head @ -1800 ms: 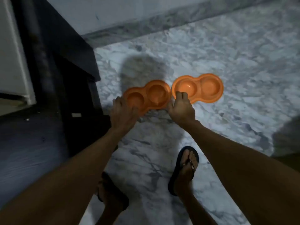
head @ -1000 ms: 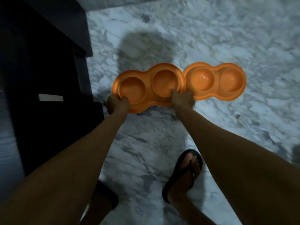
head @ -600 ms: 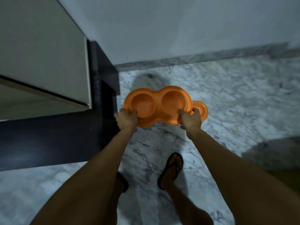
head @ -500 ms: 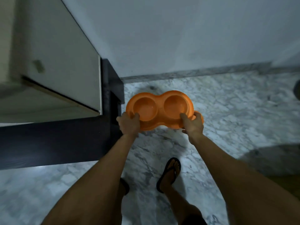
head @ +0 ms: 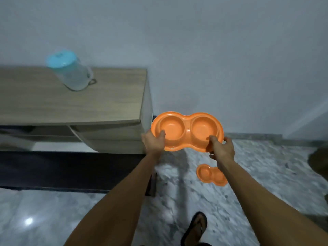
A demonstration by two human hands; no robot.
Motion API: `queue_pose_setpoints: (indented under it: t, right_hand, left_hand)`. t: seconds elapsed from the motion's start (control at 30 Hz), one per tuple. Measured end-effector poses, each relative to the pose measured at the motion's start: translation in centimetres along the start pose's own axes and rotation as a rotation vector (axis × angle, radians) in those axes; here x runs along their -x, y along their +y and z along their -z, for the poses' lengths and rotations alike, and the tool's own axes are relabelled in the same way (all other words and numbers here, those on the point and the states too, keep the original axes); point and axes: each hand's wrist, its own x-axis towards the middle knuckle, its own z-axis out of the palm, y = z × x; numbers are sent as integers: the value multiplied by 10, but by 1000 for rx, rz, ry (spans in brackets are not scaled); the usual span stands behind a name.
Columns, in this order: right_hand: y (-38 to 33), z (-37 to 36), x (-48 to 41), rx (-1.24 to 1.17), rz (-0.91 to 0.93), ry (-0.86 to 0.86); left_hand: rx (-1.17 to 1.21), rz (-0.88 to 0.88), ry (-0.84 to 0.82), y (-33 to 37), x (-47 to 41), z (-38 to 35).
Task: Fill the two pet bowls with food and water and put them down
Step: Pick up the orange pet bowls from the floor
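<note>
Veined grey-white marble floor runs under a matte wood-grain cabinet. A glossy orange plastic double bowl, two round cups in one peanut-shaped tray, is held in the air just off the cabinet's right edge. The left hand grips its left rim and the right hand its near right rim, thumbs over the lip. It is higher than half a second ago. A second double bowl lies on the floor below. A clear jug with a blue lid stands near the cabinet's back edge. A black sandal shows at the bottom.
</note>
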Motion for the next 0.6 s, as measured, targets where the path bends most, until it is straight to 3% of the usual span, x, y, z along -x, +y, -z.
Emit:
queue_pose_setpoints:
  t: [0.33, 0.6]
  right_hand:
    - [-17, -142, 144, -30, 151, -150]
    - [-38, -273, 211, 49, 231, -261]
  left_hand:
    - [25, -11, 155, -31, -32, 219]
    - [35, 30, 301, -71, -97, 344]
